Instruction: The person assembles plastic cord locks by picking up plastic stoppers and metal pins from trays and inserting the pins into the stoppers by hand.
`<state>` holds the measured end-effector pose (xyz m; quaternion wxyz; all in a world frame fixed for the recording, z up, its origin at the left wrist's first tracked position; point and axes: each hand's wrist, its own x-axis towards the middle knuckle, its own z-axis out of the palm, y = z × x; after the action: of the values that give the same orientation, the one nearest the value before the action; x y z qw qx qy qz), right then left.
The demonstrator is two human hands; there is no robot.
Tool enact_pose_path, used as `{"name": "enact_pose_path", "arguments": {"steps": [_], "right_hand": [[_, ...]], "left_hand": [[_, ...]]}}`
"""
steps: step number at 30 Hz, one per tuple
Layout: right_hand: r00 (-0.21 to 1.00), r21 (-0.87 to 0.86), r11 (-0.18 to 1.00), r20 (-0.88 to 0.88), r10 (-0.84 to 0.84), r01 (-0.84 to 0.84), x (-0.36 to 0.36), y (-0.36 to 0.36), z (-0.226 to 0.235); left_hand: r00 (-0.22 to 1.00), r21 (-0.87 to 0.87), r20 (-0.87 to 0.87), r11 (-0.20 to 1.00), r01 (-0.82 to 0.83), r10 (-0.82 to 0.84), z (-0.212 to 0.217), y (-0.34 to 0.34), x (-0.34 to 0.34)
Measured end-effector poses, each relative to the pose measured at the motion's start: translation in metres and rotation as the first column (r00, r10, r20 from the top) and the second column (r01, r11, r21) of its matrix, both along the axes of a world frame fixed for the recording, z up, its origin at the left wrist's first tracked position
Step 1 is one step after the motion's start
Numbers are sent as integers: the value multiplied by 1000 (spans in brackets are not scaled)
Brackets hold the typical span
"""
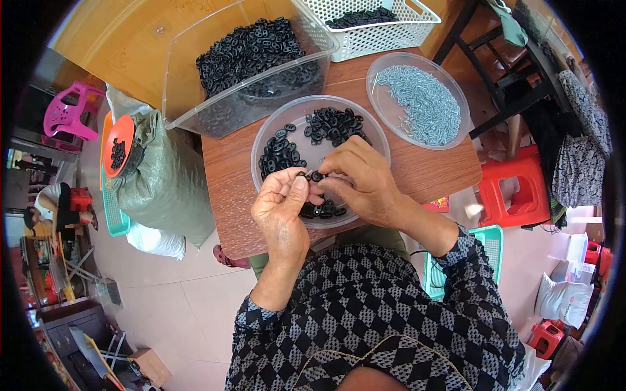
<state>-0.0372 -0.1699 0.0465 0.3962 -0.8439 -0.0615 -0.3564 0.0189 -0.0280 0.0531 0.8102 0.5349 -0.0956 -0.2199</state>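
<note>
Over a round clear plastic tub (pixel 386 146), both my hands meet at the fingertips. My left hand (pixel 280 207) is closed, pinching a small black oval plastic piece (pixel 301 174) between thumb and fingers. My right hand (pixel 362 181) is closed too, its thumb and finger on a small dark rounded piece (pixel 317 176) right beside the first. Whether the two are joined I cannot tell. Loose black oval pieces with holes lie in the tub in separate heaps: one pile (pixel 334 125) at the back, another (pixel 280 155) at the left, and one (pixel 323 210) partly under my hands.
A round dish (pixel 462 133) of silvery metal pins stands at the table's right. Behind are a clear bin (pixel 228 98) full of black pieces and a white perforated basket (pixel 385 40). A green sack (pixel 166 176) flanks the wooden table (pixel 228 215); a red stool (pixel 515 189) stands right.
</note>
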Motion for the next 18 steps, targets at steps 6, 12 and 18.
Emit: {"name": "enact_pose_path", "arguments": {"steps": [6, 12, 18], "right_hand": [[998, 53, 998, -41, -40, 42, 0, 8, -2], [993, 133, 990, -117, -35, 50, 0, 18, -6], [993, 228, 973, -114, -18, 44, -1, 24, -13]], "left_hand": [[999, -1, 10, 999, -48, 48, -3, 2, -1], [986, 33, 83, 989, -146, 143, -11, -3, -5], [976, 37, 119, 981, -190, 184, -16, -3, -5]]}}
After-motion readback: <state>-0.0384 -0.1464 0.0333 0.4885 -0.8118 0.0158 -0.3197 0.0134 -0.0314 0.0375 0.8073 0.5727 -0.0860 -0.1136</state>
